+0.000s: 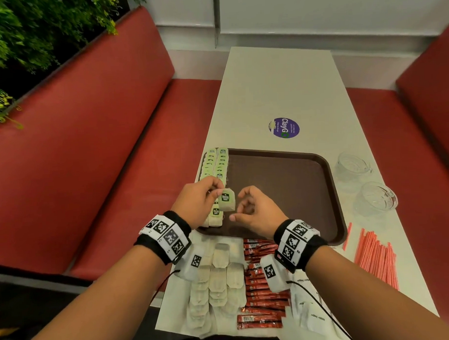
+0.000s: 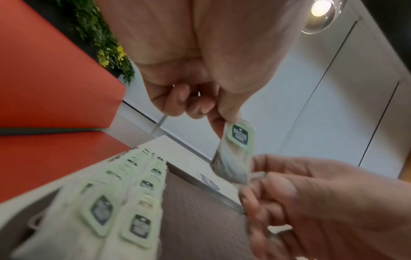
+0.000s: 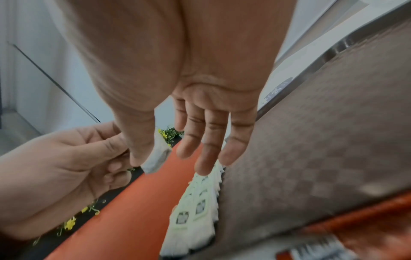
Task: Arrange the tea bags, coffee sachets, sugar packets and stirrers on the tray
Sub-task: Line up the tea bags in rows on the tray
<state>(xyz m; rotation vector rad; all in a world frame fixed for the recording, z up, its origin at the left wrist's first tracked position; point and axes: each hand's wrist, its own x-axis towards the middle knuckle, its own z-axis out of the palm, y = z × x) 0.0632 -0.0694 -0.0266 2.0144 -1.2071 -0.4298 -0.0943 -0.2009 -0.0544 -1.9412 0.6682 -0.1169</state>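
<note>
The left hand (image 1: pixel 199 200) pinches a tea bag (image 1: pixel 226 200) by its top between thumb and fingers, holding it in the air above the near left corner of the brown tray (image 1: pixel 282 193). The right hand (image 1: pixel 255 209) hovers just right of it, fingers loosely curled and gripping nothing. Two rows of tea bags (image 1: pixel 217 165) lie along the tray's left edge, while more tea bags (image 1: pixel 217 279), coffee sachets (image 1: pixel 261 295) and stirrers (image 1: pixel 374 258) lie on the near surface.

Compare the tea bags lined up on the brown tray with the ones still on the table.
The tea bags in the brown plastic tray form two neat rows showing green tags; the pale tea bags on the white table lie loosely overlapped, tags unseen. Both are pale paper bags.
</note>
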